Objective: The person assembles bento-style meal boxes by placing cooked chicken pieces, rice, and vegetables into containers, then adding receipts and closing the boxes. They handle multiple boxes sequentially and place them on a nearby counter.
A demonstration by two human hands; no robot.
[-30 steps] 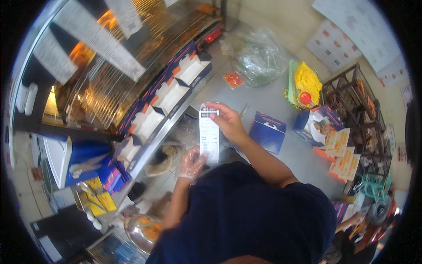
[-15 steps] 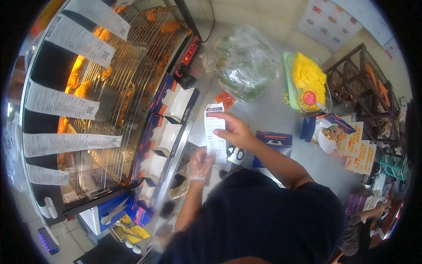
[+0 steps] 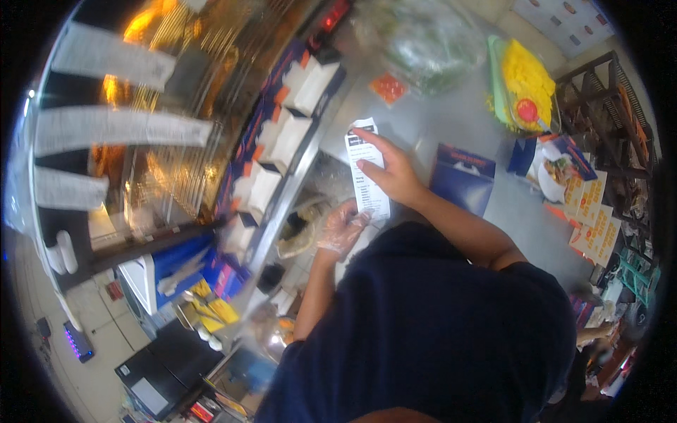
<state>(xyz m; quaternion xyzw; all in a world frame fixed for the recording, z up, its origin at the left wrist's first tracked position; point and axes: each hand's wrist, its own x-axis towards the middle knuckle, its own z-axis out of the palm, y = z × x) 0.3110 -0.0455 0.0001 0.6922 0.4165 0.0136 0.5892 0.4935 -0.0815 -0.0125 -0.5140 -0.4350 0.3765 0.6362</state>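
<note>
A long white printed receipt [image 3: 367, 182] is stretched upright between my two hands, above the edge of the steel counter [image 3: 451, 116]. My left hand [image 3: 341, 230], in a clear plastic glove, pinches its lower end. At its upper part, the bare fingers and thumb of my right hand [image 3: 396, 171] close on it from the right side. A dark blue folded carton [image 3: 462, 180] lies on the counter just right of my right hand. Left of the receipt stands a row of open white-lined boxes [image 3: 285, 141] with dark blue outsides.
A lit display warmer [image 3: 204, 84] with receipts [image 3: 120, 127] hung on its frame fills the left. Farther back are a clear bag of greens [image 3: 423, 46], a red packet [image 3: 388, 89] and a tray of yellow food [image 3: 525, 74]. A dark rack [image 3: 606, 106] stands right.
My view has swung, so the warmer and boxes sit farther up and the counter things farther right. Both hands keep hold of the receipt. Scissors seen beside it earlier no longer show.
</note>
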